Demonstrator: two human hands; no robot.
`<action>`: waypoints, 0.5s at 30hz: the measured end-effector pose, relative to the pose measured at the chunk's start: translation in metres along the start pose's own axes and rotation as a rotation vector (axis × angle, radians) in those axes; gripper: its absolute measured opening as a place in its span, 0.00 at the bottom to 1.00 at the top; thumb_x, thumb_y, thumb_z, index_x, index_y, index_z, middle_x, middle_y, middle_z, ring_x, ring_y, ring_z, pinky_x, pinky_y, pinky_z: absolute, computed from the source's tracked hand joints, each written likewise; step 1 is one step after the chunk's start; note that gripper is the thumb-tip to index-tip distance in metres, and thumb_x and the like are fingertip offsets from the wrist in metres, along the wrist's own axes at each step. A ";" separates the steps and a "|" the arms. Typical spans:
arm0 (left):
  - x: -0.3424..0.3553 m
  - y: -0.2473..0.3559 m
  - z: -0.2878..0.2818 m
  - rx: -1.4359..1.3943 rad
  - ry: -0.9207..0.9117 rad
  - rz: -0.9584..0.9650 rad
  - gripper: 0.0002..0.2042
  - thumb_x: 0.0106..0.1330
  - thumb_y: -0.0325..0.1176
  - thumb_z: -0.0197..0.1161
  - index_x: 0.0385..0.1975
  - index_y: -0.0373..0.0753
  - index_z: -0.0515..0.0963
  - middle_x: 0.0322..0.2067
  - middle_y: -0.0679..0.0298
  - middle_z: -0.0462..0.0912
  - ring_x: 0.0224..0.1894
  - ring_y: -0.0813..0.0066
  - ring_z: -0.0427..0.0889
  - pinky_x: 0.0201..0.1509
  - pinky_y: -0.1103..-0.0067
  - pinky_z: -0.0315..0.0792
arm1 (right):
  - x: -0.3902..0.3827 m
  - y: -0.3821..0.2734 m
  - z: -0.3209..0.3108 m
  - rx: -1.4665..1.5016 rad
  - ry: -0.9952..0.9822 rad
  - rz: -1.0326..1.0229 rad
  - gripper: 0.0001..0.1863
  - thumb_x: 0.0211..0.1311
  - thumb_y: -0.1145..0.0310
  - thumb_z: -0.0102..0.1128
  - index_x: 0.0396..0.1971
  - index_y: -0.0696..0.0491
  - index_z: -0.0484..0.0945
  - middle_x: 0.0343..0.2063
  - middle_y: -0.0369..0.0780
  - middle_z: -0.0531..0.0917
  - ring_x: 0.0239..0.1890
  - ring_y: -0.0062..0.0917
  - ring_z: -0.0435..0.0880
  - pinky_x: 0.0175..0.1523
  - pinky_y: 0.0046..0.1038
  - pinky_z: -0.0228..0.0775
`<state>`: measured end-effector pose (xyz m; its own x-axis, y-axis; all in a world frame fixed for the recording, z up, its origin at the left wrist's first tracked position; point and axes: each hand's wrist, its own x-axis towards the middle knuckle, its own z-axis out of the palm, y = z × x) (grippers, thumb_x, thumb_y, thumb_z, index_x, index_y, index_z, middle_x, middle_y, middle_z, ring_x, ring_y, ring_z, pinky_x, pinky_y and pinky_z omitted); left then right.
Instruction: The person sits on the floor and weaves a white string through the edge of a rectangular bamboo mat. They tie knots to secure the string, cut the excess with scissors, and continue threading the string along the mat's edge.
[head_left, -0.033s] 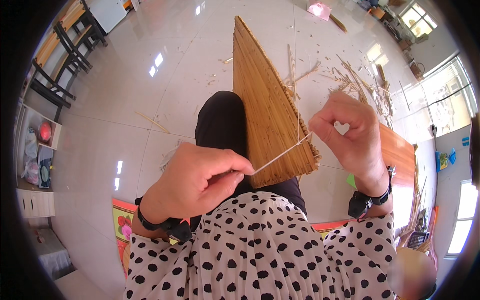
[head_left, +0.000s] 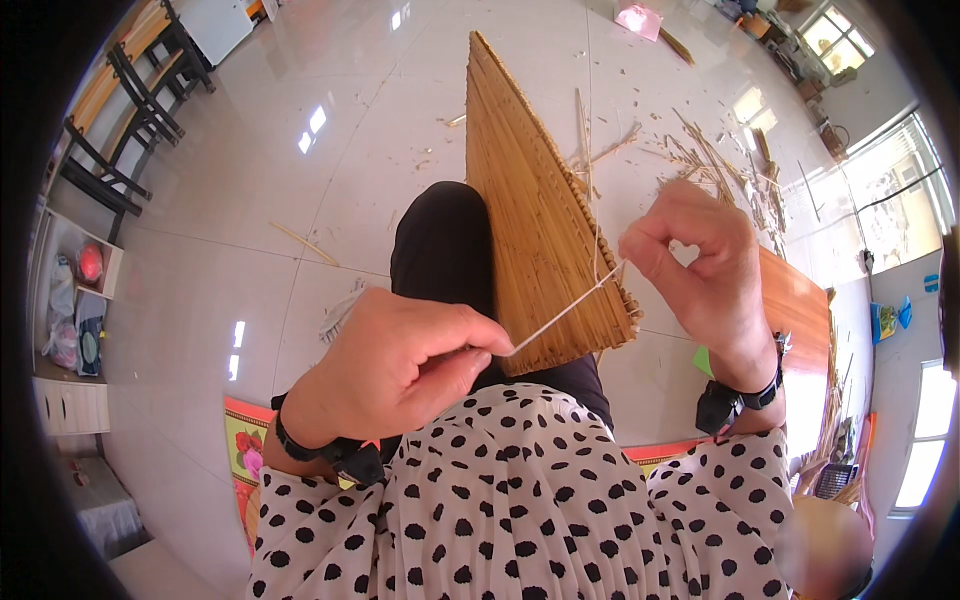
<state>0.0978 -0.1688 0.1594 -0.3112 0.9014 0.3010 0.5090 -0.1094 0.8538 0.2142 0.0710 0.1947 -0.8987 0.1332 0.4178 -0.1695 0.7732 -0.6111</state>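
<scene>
A white string (head_left: 560, 318) stretches on a slant between my two hands. My left hand (head_left: 405, 350) pinches its lower end between thumb and forefinger, close above my lap. At the upper end, my right hand (head_left: 697, 265) is closed in a pinch, with a small gap inside the curled fingers. Under the string stands a long panel of yellow-brown stalks (head_left: 545, 230), leaning on my legs with its narrow end pointing away. Its right edge is bound in a ridged row. A thin strand runs up from the string along that edge, near my right hand.
Loose stalks and scraps (head_left: 725, 165) litter the tiled floor ahead to the right. A reddish-brown board (head_left: 797, 305) lies beyond my right wrist. Black-framed benches (head_left: 130, 120) stand far left, above a shelf unit (head_left: 75, 400). A pink item (head_left: 638, 20) is at the far end.
Hardly anything differs. My left hand has shifted very slightly, with the string still taut between both hands.
</scene>
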 end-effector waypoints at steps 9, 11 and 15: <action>0.011 -0.006 0.024 -0.135 -0.167 0.213 0.06 0.57 0.22 0.59 0.34 0.37 0.78 0.21 0.63 0.80 0.20 0.67 0.78 0.22 0.80 0.68 | 0.003 0.000 0.016 -0.388 0.172 -0.242 0.05 0.43 0.78 0.67 0.20 0.55 0.79 0.18 0.36 0.72 0.26 0.33 0.70 0.29 0.31 0.64; 0.014 -0.008 0.029 -0.163 -0.170 0.265 0.07 0.56 0.22 0.59 0.35 0.37 0.78 0.22 0.64 0.79 0.21 0.67 0.78 0.22 0.78 0.68 | 0.001 -0.001 0.017 -0.415 0.180 -0.262 0.05 0.43 0.78 0.68 0.19 0.54 0.78 0.18 0.36 0.72 0.26 0.32 0.70 0.29 0.31 0.64; 0.019 -0.013 0.032 -0.125 -0.204 0.344 0.09 0.55 0.22 0.59 0.36 0.38 0.78 0.23 0.64 0.80 0.23 0.67 0.79 0.23 0.77 0.69 | -0.001 0.000 0.015 -0.370 0.119 -0.254 0.05 0.44 0.78 0.67 0.19 0.55 0.78 0.18 0.38 0.72 0.24 0.33 0.70 0.28 0.31 0.64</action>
<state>0.1113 -0.1367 0.1405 0.0316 0.8667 0.4979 0.4499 -0.4571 0.7672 0.2092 0.0620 0.1843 -0.7911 -0.0352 0.6107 -0.2030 0.9568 -0.2079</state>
